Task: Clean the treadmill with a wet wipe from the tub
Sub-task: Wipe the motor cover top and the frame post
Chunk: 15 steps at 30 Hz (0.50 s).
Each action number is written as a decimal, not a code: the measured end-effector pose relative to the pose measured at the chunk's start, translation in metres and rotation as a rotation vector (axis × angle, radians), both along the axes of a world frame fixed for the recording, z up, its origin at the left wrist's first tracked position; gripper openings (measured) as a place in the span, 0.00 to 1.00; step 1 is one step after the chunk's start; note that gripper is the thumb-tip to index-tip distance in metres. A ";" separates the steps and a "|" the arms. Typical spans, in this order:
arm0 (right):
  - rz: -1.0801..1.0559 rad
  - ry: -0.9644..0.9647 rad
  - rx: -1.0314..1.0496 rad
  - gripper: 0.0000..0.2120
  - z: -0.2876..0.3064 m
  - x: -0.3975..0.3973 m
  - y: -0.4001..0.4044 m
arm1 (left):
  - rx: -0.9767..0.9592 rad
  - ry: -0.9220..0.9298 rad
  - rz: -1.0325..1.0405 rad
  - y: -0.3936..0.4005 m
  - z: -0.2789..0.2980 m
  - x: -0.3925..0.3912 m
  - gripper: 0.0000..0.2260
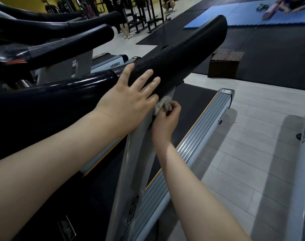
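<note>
Head view.

Item: wet wipe (pixel 163 103), crumpled into a small pale wad at the top of the treadmill's grey upright post (pixel 134 153), just under the black foam handrail (pixel 174 60). Judged light, soft and limp, damp enough to slide on painted metal; best kept bunched between fingertips and thumb so it does not unfold or drop.

Right hand (pixel 165 119): fingers curled, pinching the wad against the post; forearm reaching up from the lower right.

Left hand (pixel 130 100): fingers straight and spread, palm flat over the handrail, apparently bracing.

Tub: not visible.
</note>
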State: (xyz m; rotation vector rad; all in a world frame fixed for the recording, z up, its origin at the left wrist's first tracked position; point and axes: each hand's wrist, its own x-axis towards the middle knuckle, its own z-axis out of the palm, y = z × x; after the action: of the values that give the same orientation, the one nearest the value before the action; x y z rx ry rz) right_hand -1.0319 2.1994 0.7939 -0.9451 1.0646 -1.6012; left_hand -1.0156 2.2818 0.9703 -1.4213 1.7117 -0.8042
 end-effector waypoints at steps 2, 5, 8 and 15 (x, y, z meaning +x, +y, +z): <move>0.078 0.207 -0.323 0.12 -0.008 0.004 0.030 | 0.005 -0.013 0.001 0.000 -0.001 0.000 0.28; 0.044 0.328 -0.372 0.11 -0.029 0.004 0.019 | 0.000 -0.025 -0.001 0.000 -0.002 0.002 0.27; -0.054 0.218 0.084 0.11 -0.027 0.004 -0.010 | 0.007 -0.022 0.009 0.000 -0.001 -0.001 0.29; 0.040 0.476 -0.313 0.07 -0.056 0.001 0.038 | 0.007 -0.061 0.010 0.000 -0.003 -0.001 0.29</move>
State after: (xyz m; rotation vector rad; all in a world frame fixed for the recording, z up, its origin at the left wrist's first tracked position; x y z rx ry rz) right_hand -1.0309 2.2372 0.7381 -1.6065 1.1143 -1.5747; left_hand -1.0163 2.2821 0.9671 -1.3857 1.6593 -0.8271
